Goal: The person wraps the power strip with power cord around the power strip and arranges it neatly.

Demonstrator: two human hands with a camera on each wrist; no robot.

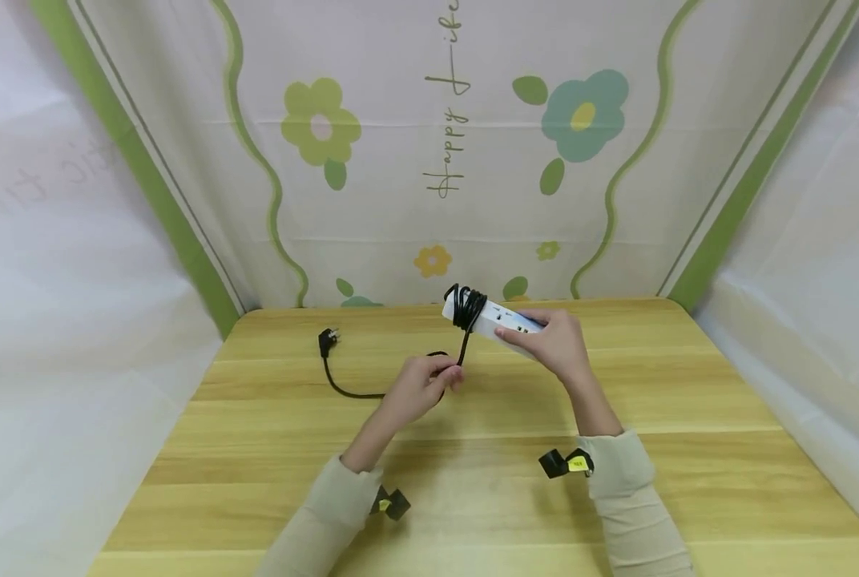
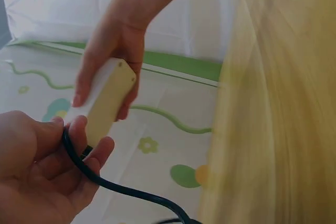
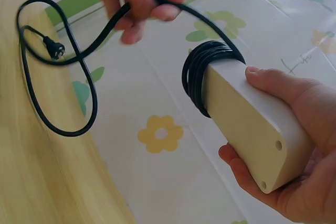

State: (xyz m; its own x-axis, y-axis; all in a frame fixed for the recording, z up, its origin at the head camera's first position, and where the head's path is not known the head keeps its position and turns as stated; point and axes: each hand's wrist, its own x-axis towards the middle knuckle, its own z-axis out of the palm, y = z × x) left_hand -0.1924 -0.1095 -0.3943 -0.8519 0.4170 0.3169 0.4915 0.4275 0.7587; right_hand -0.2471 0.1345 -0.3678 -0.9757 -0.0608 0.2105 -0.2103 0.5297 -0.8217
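Note:
My right hand (image 1: 555,340) grips a white power strip (image 1: 498,320) by one end, holding it tilted above the table. Several turns of black cord (image 3: 202,74) wrap around the strip's far end. Between thumb and fingers, my left hand (image 1: 422,387) pinches the cord a short way from those turns. In the right wrist view the free cord hangs from the left hand in a loose loop, and its black plug (image 3: 54,48) shows at the left. The plug's metal pins show in the head view, toward the table's back left.
The wooden table (image 1: 256,481) spreads below both hands. A white curtain (image 1: 386,200) with flowers and green borders stands along its back edge, and white sheets (image 1: 62,264) hang at the sides. Small black cameras (image 1: 566,463) are strapped at both wrists, by beige sleeves.

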